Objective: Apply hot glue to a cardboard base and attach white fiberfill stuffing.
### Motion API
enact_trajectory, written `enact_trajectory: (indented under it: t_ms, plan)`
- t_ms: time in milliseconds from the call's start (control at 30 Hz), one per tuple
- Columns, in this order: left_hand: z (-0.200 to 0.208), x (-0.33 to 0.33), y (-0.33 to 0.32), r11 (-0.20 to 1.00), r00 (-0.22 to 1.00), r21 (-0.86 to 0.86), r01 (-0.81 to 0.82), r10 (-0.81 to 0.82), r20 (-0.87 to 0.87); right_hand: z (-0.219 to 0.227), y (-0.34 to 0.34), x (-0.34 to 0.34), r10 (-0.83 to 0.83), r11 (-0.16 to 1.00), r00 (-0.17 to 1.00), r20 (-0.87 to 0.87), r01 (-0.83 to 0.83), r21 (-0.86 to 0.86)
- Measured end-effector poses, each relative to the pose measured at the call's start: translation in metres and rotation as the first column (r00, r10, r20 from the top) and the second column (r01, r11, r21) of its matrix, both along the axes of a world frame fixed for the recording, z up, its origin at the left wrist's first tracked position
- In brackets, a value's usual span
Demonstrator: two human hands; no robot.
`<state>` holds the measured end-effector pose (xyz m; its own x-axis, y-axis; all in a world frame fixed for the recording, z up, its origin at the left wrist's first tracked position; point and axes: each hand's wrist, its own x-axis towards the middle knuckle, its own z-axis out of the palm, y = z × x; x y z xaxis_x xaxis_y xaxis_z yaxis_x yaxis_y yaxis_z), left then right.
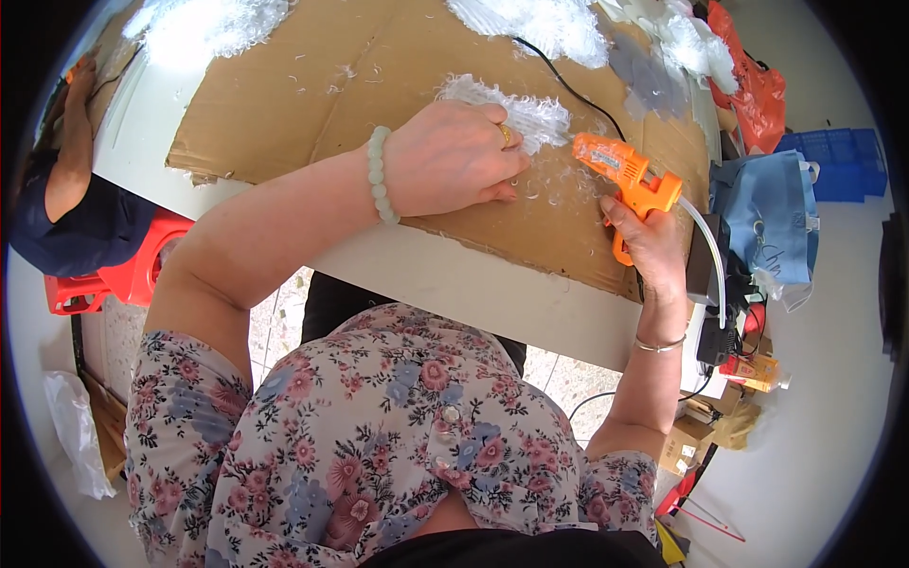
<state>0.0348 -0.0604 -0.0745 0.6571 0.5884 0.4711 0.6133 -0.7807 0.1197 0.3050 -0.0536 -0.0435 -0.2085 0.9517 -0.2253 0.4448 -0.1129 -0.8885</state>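
My right hand (651, 244) is wrapped round the grip of an orange glue gun (625, 170). Its nozzle points left, close to the right end of a white feathery fringed piece (540, 118). A long pale glue stick (712, 248) curves out of the gun's back. My left hand (454, 161) lies palm down against the near side of the fringed piece, fingers curled. The fingertips are mostly hidden, so what they pinch does not show. Under both hands lies a brown cardboard sheet (312, 104) with loose white wisps on it.
White feathery heaps (208, 33) lie at the far side of the white table (454, 284). A black cord (568, 83) crosses the cardboard. Grey translucent sheets (649, 76), a red plastic bag (753, 85) and a blue bag (772, 222) are right. Another person's arm (71, 156) shows left, above a red stool (128, 270).
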Motion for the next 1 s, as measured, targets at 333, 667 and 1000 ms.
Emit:
enact_trajectory:
  t_ms: [333,667,1000]
  plan:
    - [0.0016,0.001,-0.0002,1.0,1.0,0.008,-0.007,0.007,0.005,-0.0032,0.004,0.0094,-0.076,0.996,0.993,0.086,0.072,0.053]
    - [0.0023,0.0024,0.0016,1.0,1.0,0.021,-0.01,0.009,0.009,-0.0049,0.0018,0.0045,-0.031,0.998,1.0,0.0,0.031,0.046]
    - [0.004,0.0034,-0.0004,1.0,1.0,0.017,-0.013,0.013,-0.005,-0.0009,-0.0017,0.0049,-0.041,0.999,0.998,-0.048,0.041,0.004]
